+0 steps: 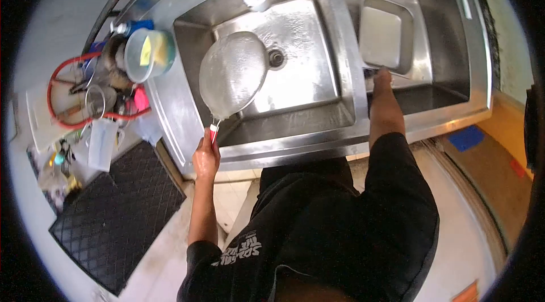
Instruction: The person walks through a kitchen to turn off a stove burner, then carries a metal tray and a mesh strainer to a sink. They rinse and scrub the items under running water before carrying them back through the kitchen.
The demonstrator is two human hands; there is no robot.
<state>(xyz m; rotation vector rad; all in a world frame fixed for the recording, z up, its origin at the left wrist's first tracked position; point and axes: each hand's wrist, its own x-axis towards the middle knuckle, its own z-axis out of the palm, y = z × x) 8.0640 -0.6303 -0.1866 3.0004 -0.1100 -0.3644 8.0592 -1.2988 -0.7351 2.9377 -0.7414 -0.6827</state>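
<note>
My left hand (206, 158) is wrapped round the red handle of a large round mesh strainer (234, 72). The strainer is wet and tilted over the left sink basin (298, 87), left of its drain (276, 59). In the right basin (448, 46), my right hand (382, 79) reaches down close to the near edge of a rectangular metal pan (380, 35). Its fingers look bunched together beside something small and dark, and I cannot tell what they hold. The pan rests on the basin floor.
A hose sprayer (256, 0) hangs at the back of the left basin. On the left ledge stand a clear tub (149, 55) with a yellow sponge and a blue bottle (133, 27). A red-rimmed strainer (52, 94) lies farther left, above a black mat (116, 222).
</note>
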